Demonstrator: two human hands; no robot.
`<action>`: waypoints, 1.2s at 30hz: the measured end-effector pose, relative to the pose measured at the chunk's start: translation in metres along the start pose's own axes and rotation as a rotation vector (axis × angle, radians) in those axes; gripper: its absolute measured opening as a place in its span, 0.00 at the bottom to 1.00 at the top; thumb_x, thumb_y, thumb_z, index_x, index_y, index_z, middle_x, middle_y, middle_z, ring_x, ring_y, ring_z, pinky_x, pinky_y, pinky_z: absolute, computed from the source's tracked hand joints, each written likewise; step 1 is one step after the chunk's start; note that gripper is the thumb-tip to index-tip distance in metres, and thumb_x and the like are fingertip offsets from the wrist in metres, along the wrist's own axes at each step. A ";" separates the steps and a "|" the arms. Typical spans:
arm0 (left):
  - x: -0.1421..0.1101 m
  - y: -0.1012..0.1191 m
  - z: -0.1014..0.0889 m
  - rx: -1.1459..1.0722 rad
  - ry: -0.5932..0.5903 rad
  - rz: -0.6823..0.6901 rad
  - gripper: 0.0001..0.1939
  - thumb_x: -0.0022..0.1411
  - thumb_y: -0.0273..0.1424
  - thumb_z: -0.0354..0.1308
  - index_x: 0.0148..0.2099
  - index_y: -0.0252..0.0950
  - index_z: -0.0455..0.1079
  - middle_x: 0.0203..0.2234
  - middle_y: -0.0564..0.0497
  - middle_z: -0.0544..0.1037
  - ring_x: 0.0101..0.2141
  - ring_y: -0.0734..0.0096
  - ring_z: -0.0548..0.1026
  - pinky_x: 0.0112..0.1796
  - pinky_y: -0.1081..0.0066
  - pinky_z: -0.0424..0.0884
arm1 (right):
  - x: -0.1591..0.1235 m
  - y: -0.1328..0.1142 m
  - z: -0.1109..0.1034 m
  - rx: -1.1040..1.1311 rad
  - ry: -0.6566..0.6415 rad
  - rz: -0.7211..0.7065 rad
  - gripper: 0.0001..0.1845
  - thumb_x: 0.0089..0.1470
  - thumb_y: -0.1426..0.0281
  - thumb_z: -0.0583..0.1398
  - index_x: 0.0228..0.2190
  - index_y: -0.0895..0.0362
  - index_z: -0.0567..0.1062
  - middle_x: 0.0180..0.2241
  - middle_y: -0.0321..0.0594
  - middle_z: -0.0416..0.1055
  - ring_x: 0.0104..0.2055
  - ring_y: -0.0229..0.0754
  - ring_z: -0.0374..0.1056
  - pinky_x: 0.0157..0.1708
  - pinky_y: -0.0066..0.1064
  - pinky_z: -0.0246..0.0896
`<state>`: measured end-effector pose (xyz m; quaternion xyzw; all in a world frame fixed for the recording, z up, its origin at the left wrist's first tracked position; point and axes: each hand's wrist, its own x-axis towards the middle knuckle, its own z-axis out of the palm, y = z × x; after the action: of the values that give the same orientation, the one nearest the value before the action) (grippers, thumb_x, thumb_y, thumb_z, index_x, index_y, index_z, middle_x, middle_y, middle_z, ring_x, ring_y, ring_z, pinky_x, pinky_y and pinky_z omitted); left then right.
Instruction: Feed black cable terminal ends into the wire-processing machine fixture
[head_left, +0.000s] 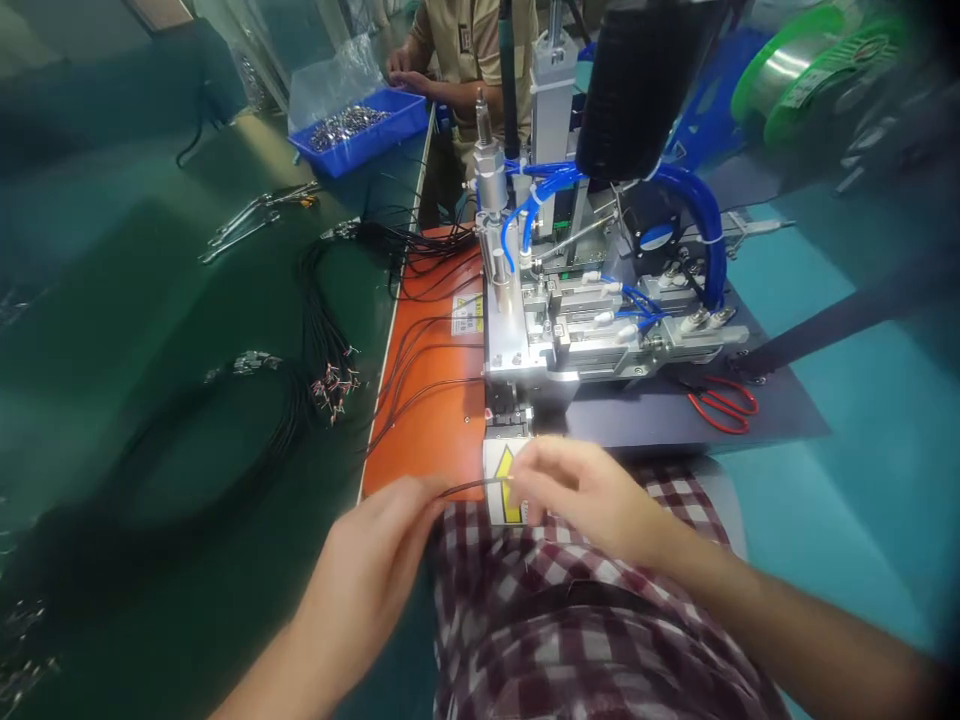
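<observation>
A thin dark cable (472,487) stretches between my two hands, low in front of the machine. My left hand (382,545) is closed around it near the orange plate's front edge. At the cable's pale tip, my right hand (574,490) has thumb and fingers pinched together. Behind the right fingers shows a white label with a yellow arrow (507,468). Just beyond stands a metal machine (517,330) with blue air tubes. Several black cables (420,340) run across the orange plate (427,445) into its left side.
Bundles of black cables (300,420) lie on the green table to the left. A blue bin (409,110) of small metal parts stands farther back, near another person (457,60). Red-handled pliers (724,405) rest right of the machine. A green spool (787,75) is at back right.
</observation>
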<state>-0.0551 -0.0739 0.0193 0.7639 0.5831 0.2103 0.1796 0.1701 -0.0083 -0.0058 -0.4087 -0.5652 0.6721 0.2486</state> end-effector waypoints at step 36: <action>0.068 0.021 0.041 -0.973 -0.273 -0.559 0.07 0.59 0.32 0.58 0.38 0.34 0.69 0.16 0.60 0.63 0.17 0.83 0.61 0.20 0.82 0.56 | 0.010 0.034 -0.004 -0.855 0.597 -0.822 0.13 0.50 0.80 0.64 0.37 0.54 0.77 0.29 0.37 0.72 0.26 0.35 0.66 0.27 0.29 0.61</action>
<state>-0.0006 -0.0150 0.0026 0.4304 0.5703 0.2984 0.6328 0.1724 -0.0056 -0.0416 -0.3911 -0.7989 0.0972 0.4465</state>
